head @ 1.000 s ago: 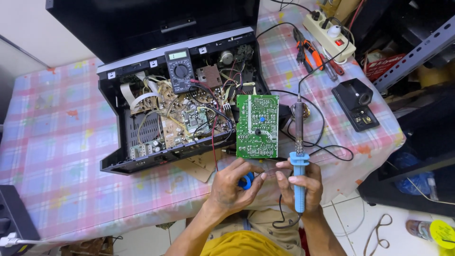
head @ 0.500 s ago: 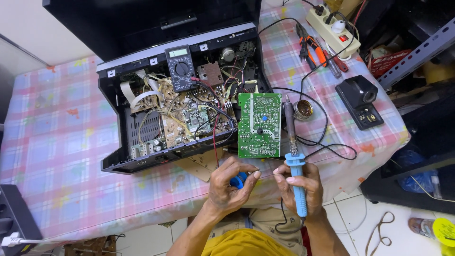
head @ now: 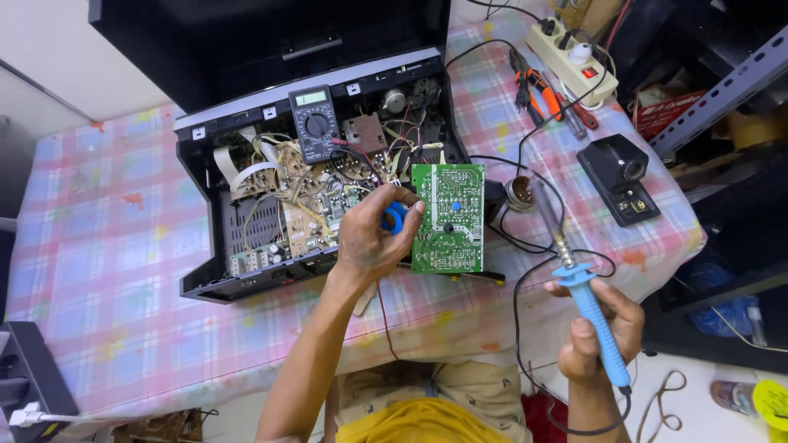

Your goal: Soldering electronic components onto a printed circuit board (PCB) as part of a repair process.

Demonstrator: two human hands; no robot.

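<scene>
My left hand (head: 373,238) is raised over the open black electronics chassis (head: 246,271), fingers closed around a small blue spool (head: 395,218), right beside the upright green circuit board (head: 447,217). My right hand (head: 595,324) grips the blue handle of a soldering iron (head: 595,316) near the table's front edge. The iron's metal tip points up toward the board's right side and stays apart from it. A black multimeter (head: 313,123) lies on the chassis, with red and black leads running into the wiring.
A white power strip (head: 574,51), orange-handled pliers (head: 538,86) and a black box (head: 620,176) lie on the checked tablecloth (head: 107,246) at the right. A metal shelf upright (head: 722,86) stands at the far right. Black cables loop over the table's front edge.
My left hand has risen from the table's front edge to the board with the blue spool. My right hand and the iron have swung out to the right.
</scene>
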